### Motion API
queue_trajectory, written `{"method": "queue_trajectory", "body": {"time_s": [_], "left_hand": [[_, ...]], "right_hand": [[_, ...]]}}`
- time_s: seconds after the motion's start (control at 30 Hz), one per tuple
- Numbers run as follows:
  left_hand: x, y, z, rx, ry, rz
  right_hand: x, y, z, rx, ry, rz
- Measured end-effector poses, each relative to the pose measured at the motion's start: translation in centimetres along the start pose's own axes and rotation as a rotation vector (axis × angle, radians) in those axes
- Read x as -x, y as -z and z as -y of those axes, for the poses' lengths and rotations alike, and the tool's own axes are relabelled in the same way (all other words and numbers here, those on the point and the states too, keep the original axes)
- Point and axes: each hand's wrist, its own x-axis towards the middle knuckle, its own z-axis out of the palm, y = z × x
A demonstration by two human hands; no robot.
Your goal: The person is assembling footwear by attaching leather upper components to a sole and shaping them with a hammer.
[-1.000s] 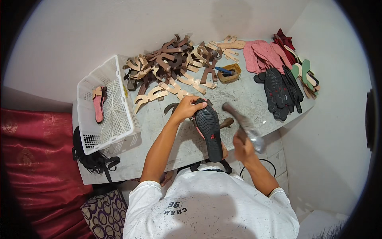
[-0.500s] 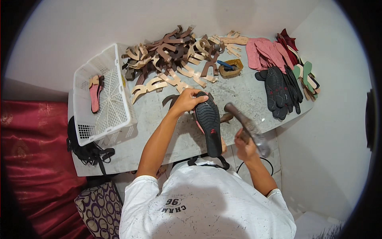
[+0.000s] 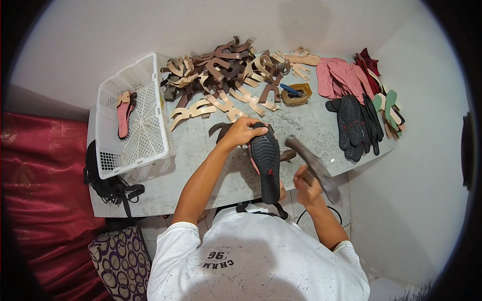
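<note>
A sandal with a ridged black sole and a pink insole edge hangs sole up over the front of the table. My left hand grips its far end, thumb on the sole and the other fingers out of sight beneath. Just right of it, my right hand is closed around a hammer, which is smeared by motion and apart from the sole. Behind the sandal, a dark rounded piece partly shows; its kind is unclear. A brown strap piece sticks out beside my left wrist.
A white plastic basket at the left holds a pink sandal. Brown and beige straps are heaped at the back. A small yellowish tub, pink insoles and black soles lie toward the right.
The whole view has shifted slightly, with table items appearing a little lower and farther right. Both hands keep their grips; the hammer is blurred in both frames and stays right of the sandal.
</note>
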Motion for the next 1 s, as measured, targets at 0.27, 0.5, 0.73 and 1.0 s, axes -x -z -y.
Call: {"method": "queue_trajectory", "body": {"time_s": [0.27,0.5,0.73,1.0], "left_hand": [[0.6,0.0,-0.1,0.057,0.108,0.018],[-0.1,-0.1,1.0,0.117,0.094,0.007],[-0.3,-0.4,0.9,0.129,0.114,-0.007],[0.0,-0.6,0.3,0.125,0.031,0.010]], "right_hand": [[-4.5,0.4,4.7,0.130,-0.335,0.166],[-2.9,-0.1,4.0,-0.197,-0.024,0.011],[-4.3,0.3,4.2,0.160,-0.320,0.188],[-2.9,0.1,3.4,-0.263,0.076,0.046]]}}
